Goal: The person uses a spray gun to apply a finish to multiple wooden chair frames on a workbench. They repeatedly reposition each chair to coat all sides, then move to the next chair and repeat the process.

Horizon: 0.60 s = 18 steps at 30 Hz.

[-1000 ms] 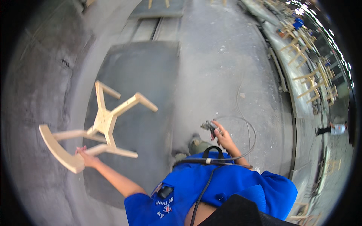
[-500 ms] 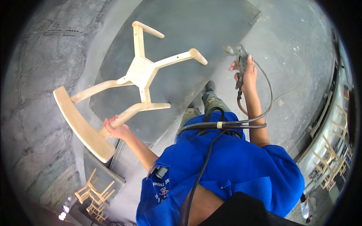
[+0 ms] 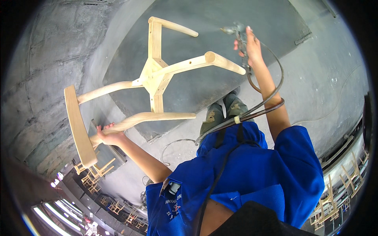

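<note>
My left hand point(image 3: 110, 136) is closed around a rear post of a pale, unpainted wooden chair frame point(image 3: 153, 76), just below its curved top rail point(image 3: 77, 126). The frame is lifted and tilted, with its seatless cross-shaped middle and its legs pointing away from me. In my right hand point(image 3: 254, 47) is a spray gun point(image 3: 241, 38), slightly blurred. Its nozzle faces left, toward the ends of the legs, and a faint haze shows in front of it. Dark hoses point(image 3: 280, 76) run from the gun's grip back past my right forearm to my waist.
A dark sheet point(image 3: 267, 23) lies on the grey floor beyond my feet. A rough grey wall point(image 3: 51, 70) rises at the left. Several wooden chair frames stand at the lower left point(image 3: 92, 179) and lower right point(image 3: 327, 206). A thin hose point(image 3: 323, 117) trails over the floor at right.
The chair frame has turned and shifted right in the picture, its legs nearer the gun. The spray gun has moved up and slightly left. My view has swung, showing more frames behind.
</note>
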Each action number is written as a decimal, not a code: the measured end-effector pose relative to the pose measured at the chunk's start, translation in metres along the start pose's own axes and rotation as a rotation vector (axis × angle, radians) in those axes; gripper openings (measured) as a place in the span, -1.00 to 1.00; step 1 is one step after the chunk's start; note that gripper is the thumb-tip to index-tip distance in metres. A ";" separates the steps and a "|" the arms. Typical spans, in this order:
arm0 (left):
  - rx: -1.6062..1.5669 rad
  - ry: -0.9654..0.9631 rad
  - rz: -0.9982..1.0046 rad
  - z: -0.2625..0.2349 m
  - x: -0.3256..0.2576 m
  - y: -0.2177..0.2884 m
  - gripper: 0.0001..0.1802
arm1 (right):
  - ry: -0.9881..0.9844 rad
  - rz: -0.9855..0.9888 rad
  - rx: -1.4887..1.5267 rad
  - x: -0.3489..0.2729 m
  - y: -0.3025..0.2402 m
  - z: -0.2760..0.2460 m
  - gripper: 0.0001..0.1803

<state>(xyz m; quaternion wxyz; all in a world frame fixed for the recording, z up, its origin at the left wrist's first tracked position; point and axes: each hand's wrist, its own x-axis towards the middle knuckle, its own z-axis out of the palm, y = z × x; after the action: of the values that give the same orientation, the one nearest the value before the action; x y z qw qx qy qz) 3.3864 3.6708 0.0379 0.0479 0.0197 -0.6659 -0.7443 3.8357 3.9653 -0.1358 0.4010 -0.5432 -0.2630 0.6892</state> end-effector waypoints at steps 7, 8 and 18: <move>0.043 0.012 0.056 0.008 0.013 -0.005 -0.63 | 0.208 0.069 -0.214 -0.031 0.043 -0.100 -0.43; 0.045 0.005 0.055 0.010 0.018 -0.008 -0.63 | 0.260 0.070 -0.262 -0.044 0.042 -0.106 -0.43; 0.027 -0.188 0.045 0.055 0.123 -0.024 -0.54 | -0.084 -0.332 0.106 -0.205 -0.038 -0.051 -0.27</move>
<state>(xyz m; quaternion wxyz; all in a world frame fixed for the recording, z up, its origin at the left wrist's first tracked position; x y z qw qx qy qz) 3.2583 3.7164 0.0246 0.0017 -0.0647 -0.6776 -0.7326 3.9126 3.8102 -0.0093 0.5259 -0.4413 -0.3287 0.6486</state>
